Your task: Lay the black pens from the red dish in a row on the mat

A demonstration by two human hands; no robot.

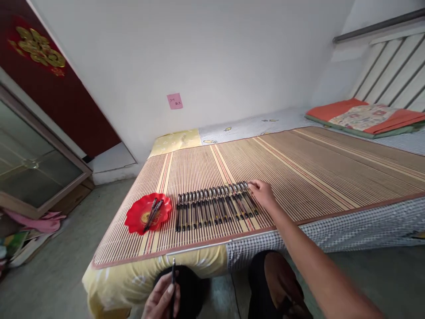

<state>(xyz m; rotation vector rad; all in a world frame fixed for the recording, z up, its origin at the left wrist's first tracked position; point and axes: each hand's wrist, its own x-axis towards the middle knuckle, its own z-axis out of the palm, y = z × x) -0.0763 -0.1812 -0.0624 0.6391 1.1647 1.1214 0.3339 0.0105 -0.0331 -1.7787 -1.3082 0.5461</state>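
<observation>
My left hand (162, 297) is closed around a dark pen (173, 279), held upright near my knees with its silver tip pointing up. Across the mat lies a row of several black-capped pens (212, 206) with clear barrels, set side by side. At the right end of that row, my right hand (263, 193) has its fingers pinched at the capped end of the last pen (251, 199); the fingertips partly cover it. Left of the row, a red scalloped plate (133, 217) holds a few more dark pens (153, 215).
A striped bamboo mat (285, 164) covers the bed, over a yellow and checked sheet (195, 259). Folded orange bedding (338, 110) rests at the far right by the slatted headboard (395, 66). A pink note (175, 101) is on the wall. A glass-panelled door (29, 164) stands at left.
</observation>
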